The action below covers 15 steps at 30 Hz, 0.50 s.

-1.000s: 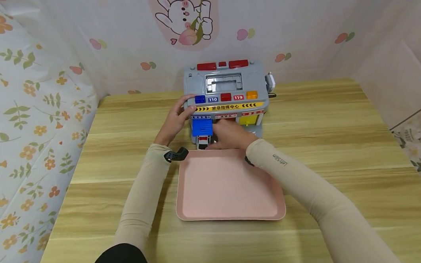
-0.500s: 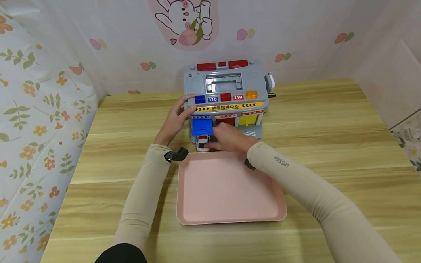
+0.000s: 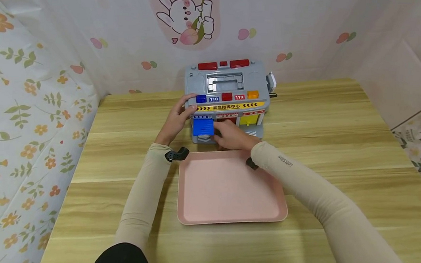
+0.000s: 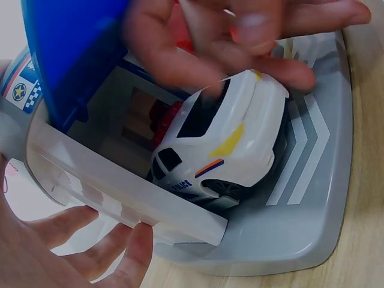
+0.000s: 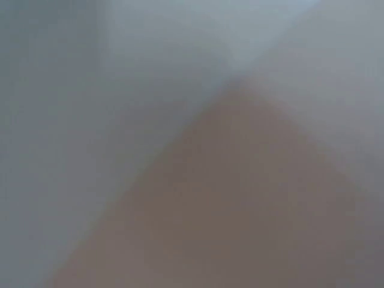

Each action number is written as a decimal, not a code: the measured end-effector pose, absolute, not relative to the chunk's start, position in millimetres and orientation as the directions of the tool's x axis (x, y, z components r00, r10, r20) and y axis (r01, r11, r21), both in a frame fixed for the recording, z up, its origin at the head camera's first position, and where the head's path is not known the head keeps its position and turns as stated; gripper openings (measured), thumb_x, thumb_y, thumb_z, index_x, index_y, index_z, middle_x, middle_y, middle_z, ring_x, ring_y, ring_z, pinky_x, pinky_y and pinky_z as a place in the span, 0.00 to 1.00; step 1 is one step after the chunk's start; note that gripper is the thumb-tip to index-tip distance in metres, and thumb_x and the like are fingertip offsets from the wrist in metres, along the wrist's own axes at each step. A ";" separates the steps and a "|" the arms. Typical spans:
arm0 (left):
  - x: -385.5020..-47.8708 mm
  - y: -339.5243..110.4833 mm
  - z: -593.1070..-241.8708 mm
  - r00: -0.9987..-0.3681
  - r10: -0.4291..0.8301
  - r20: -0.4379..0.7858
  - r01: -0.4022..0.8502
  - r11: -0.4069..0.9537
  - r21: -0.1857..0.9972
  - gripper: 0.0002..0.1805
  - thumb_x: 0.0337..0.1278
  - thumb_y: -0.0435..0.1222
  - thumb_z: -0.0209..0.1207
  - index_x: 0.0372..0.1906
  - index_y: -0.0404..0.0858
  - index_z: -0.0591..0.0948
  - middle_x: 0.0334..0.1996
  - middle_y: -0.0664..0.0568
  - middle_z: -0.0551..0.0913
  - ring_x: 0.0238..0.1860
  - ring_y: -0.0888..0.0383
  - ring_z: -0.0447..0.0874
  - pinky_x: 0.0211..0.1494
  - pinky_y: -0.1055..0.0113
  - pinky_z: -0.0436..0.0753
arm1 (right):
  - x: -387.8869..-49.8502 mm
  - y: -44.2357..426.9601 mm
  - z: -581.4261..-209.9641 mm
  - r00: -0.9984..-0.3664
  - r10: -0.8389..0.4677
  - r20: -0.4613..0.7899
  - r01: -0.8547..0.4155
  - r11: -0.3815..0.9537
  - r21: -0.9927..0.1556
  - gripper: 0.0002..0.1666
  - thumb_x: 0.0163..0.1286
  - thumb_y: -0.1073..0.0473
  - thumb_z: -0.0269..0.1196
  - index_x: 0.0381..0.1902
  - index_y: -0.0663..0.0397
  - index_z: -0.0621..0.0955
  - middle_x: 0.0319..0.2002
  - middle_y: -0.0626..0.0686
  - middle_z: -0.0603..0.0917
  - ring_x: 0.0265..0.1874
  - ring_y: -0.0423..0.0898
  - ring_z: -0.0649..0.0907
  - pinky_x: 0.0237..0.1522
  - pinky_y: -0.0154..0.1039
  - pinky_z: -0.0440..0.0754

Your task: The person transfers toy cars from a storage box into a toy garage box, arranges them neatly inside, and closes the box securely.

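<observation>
A grey toy emergency station, with red, blue and yellow lights on its roof, stands at the back of the table. My left hand holds its left end, with fingers against the side wall in the left wrist view. The blue garage door is raised. Beneath it, a white toy police car sits partly inside the bay on the grey ramp. My right hand is at the car, its fingers loosely spread and blurred over the car's outer end. The right wrist view is too blurred to read.
A pink tray lies on the wooden table just in front of the station. A yellow door is at the station's right bay. A patterned sheet hangs behind.
The police car has moved inward under the blue door, out of plain sight in the head view. The right hand stays beside it. The left hand keeps its place on the station.
</observation>
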State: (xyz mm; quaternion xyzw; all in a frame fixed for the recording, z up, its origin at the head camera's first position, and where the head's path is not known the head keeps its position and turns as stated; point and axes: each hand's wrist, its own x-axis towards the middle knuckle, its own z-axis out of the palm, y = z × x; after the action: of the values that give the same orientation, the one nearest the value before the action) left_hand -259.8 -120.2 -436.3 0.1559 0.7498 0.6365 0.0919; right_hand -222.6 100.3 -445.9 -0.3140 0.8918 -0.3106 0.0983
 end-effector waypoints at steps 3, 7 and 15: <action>-259.9 -119.6 -435.7 -0.934 0.352 0.058 0.114 0.143 0.983 0.24 0.75 0.46 0.50 0.71 0.52 0.69 0.68 0.46 0.71 0.60 0.47 0.76 0.70 0.45 0.75 | -222.0 105.1 -445.8 -0.750 -0.661 0.031 -0.533 0.576 -0.620 0.18 0.69 0.62 0.63 0.56 0.57 0.82 0.49 0.53 0.89 0.42 0.46 0.85 0.57 0.45 0.84; -259.0 -120.3 -435.1 -0.938 0.343 0.045 0.101 0.147 0.984 0.23 0.75 0.46 0.50 0.71 0.53 0.69 0.69 0.45 0.71 0.62 0.46 0.76 0.71 0.44 0.74 | -221.7 107.5 -440.0 -0.697 -0.717 0.027 -0.576 0.537 -0.616 0.13 0.69 0.59 0.65 0.49 0.57 0.87 0.47 0.52 0.90 0.43 0.46 0.86 0.53 0.42 0.85; -257.7 -120.0 -435.1 -0.938 0.343 0.054 0.109 0.141 0.984 0.23 0.75 0.47 0.50 0.70 0.54 0.69 0.68 0.46 0.71 0.60 0.46 0.76 0.70 0.44 0.75 | -219.0 107.7 -435.4 -0.699 -0.713 -0.051 -0.582 0.610 -0.538 0.14 0.71 0.56 0.65 0.47 0.59 0.86 0.31 0.50 0.88 0.27 0.41 0.81 0.34 0.32 0.78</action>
State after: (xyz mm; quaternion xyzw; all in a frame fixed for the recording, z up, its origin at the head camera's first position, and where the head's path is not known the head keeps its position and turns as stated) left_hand -257.7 -120.0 -435.1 0.1506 0.7498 0.6377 0.0920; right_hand -219.0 107.7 -435.4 -0.3648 0.8875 -0.2490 0.1311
